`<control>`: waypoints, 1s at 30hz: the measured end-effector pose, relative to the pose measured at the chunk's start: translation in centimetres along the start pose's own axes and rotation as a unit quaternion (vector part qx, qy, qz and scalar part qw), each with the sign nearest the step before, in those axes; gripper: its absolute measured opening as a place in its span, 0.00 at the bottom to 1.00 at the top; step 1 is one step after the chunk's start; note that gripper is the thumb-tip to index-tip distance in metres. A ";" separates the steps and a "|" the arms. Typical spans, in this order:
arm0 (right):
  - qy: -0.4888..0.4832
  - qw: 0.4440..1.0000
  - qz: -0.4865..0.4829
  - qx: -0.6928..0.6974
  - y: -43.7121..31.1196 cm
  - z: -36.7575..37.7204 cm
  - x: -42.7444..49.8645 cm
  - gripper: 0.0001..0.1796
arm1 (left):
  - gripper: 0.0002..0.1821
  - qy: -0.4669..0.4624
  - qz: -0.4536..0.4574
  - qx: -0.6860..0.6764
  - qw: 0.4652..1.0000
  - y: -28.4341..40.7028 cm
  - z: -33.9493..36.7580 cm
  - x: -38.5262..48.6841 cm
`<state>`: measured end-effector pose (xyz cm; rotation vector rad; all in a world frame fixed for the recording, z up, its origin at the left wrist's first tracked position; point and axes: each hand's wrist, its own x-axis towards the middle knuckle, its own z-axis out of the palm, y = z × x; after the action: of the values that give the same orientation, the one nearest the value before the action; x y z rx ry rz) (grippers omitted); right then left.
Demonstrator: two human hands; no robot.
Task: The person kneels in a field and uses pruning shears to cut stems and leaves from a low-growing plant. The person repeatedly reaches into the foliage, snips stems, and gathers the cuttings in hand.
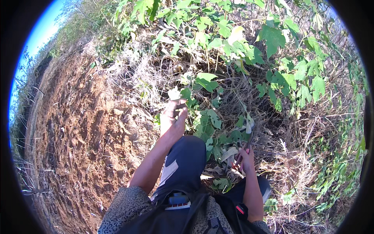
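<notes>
My left hand (pixel 174 115) is raised at the centre, fingers curled beside a pale leaf (pixel 174 94) and a small green stem; whether it pinches any of them is unclear. Lower right, my right hand (pixel 246 158) grips a sickle-like hand tool with a dark handle (pixel 239 159); its narrow metal part points up among the plants. A pale, wilted leaf (pixel 249 124) hangs against the tool's upper part. Between my hands grow broad lobed green leaves (pixel 204 122), and dry husks (pixel 229 153) lie next to the right hand.
Bare reddish soil (pixel 81 140) slopes along the left. Taller leafy plants (pixel 273 41) stand ahead and to the right, over tangled dry grass (pixel 298 163). My bent knee (pixel 191 149) is between my arms. Sky shows at the upper left.
</notes>
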<state>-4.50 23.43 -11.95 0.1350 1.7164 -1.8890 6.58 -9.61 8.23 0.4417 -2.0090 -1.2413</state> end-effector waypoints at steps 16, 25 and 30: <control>0.032 0.998 -0.036 -0.029 -2.1 0.8 -5.9 0.12 | 0.09 0.007 -0.160 -0.144 0.977 -2.7 5.0 36.0; 0.050 0.996 -0.048 -0.056 -1.4 0.5 -5.9 0.18 | 0.12 -0.040 -0.184 -0.551 0.813 -10.2 9.0 29.3; 0.008 0.995 -0.065 -0.074 -3.3 2.0 -6.2 0.22 | 0.14 -0.052 0.008 0.079 0.995 -13.0 9.8 16.0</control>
<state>-0.32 23.68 -5.96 -0.0195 1.9098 -1.8463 -12.50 -19.47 0.52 0.4430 -2.2055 -1.1201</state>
